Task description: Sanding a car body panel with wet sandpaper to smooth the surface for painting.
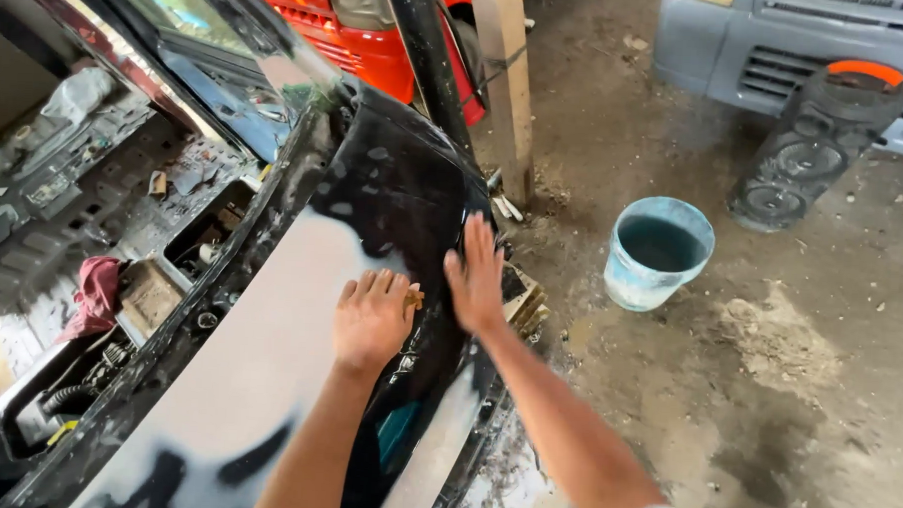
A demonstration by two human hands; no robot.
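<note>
A black car fender (394,182) with large grey primer patches runs from lower left toward the upper middle. My left hand (371,319) presses on the grey patch and covers a small brown piece, likely sandpaper (413,300), whose edge sticks out by the fingers. To its right, my right hand (476,275) lies flat with fingers spread on the fender's black outer edge. The panel looks wet.
An open engine bay (121,252) with a red rag (95,294) lies left of the fender. A light blue bucket (658,253) of water stands on the dirt floor to the right. A wooden post (507,86), a black speaker (813,146), a red vehicle and a grey vehicle stand behind.
</note>
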